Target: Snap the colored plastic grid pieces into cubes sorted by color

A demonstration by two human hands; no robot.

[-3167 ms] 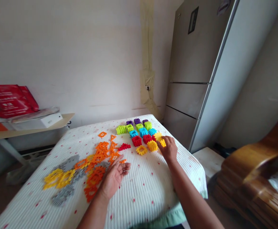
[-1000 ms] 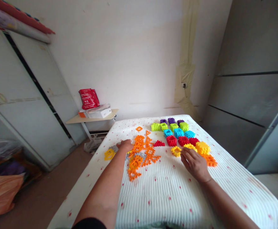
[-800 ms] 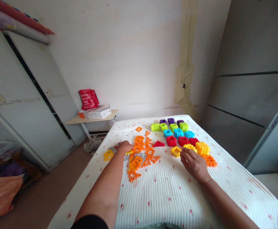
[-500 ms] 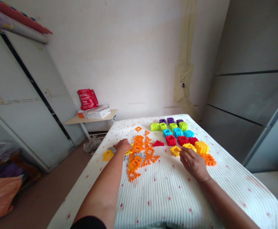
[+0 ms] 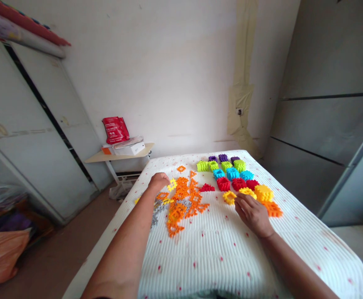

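Note:
My left hand (image 5: 159, 182) is closed in a pinch on a yellow interlocking building piece (image 5: 171, 185), a flat square with a hole and notched edges. It holds the piece above the left side of a pile of loose orange pieces (image 5: 181, 191). Grey pieces (image 5: 159, 211) lie under and beside my left forearm. My right hand (image 5: 252, 211) has its fingers closed at the edge of a yellow hollow block (image 5: 229, 197), which rests on the bed cover. Right behind that hand sit another yellow block (image 5: 247, 191) and a taller yellow one (image 5: 264, 192).
Rows of assembled red (image 5: 223, 184), blue (image 5: 232, 172), green (image 5: 203, 166) and purple blocks (image 5: 222, 158) stand at the far right of the white bed cover (image 5: 206, 257). A small table (image 5: 119, 155) with a red bag (image 5: 115, 129) stands behind left. Grey cabinets flank the bed.
My left hand has lifted off the left side of the pile and now holds up a yellow piece. My right hand has stayed at the yellow hollow block.

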